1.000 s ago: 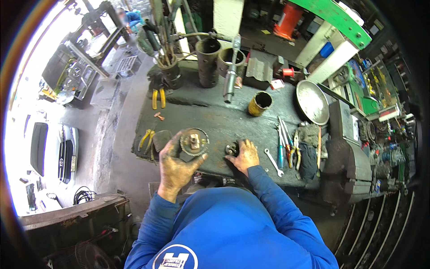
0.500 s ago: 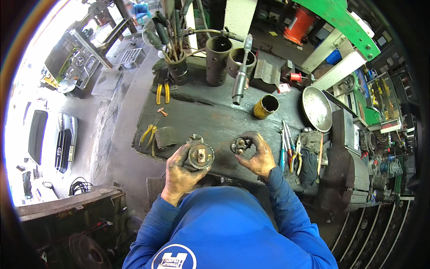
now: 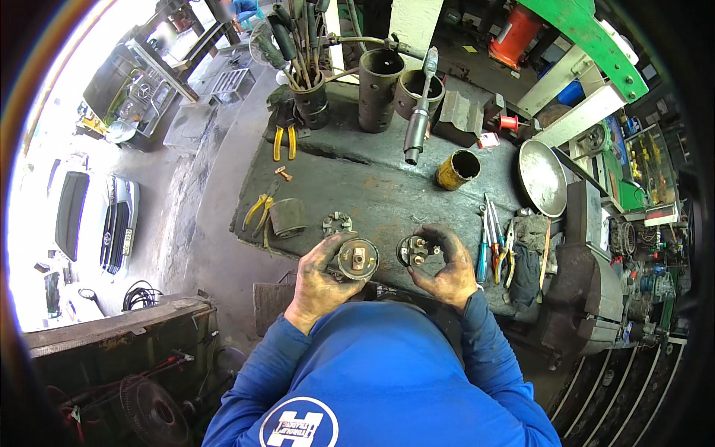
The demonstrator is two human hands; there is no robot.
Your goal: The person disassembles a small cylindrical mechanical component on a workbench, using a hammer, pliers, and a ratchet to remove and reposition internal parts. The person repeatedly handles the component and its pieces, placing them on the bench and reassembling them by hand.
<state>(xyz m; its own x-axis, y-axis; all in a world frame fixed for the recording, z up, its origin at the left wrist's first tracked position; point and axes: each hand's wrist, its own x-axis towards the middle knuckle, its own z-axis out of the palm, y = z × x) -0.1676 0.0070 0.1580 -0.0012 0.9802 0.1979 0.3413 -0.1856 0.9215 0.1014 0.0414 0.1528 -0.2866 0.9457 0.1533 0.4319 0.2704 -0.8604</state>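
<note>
My left hand [image 3: 316, 283] grips a round metal solenoid body [image 3: 372, 258] by its sides, fingers and thumb wrapped round it. A flat copper contact [image 3: 359, 259] sits in the middle of its upturned face. To the right, my right hand [image 3: 454, 272] pinches a dark round solenoid cap [image 3: 406, 250] with metal studs facing up. The two parts are apart, held side by side over the bench's near edge. Just beyond my left fingers lies a small ring-shaped metal part [image 3: 337, 223]. A T-shaped copper piece [image 3: 284, 173] rests farther left on the bench.
Yellow-handled pliers [image 3: 260, 211] and a curved metal band [image 3: 288, 217] lie at left on the workbench [image 3: 357, 186]. Screwdrivers [image 3: 485, 242] and rags [image 3: 526, 272] are at right, near a metal bowl [image 3: 542, 177]. A yellow cylinder [image 3: 457, 170] stands farther back.
Both hands have drawn nearer to my body with their parts. The cap has tilted so its studs show more plainly. The whole view has shifted slightly.
</note>
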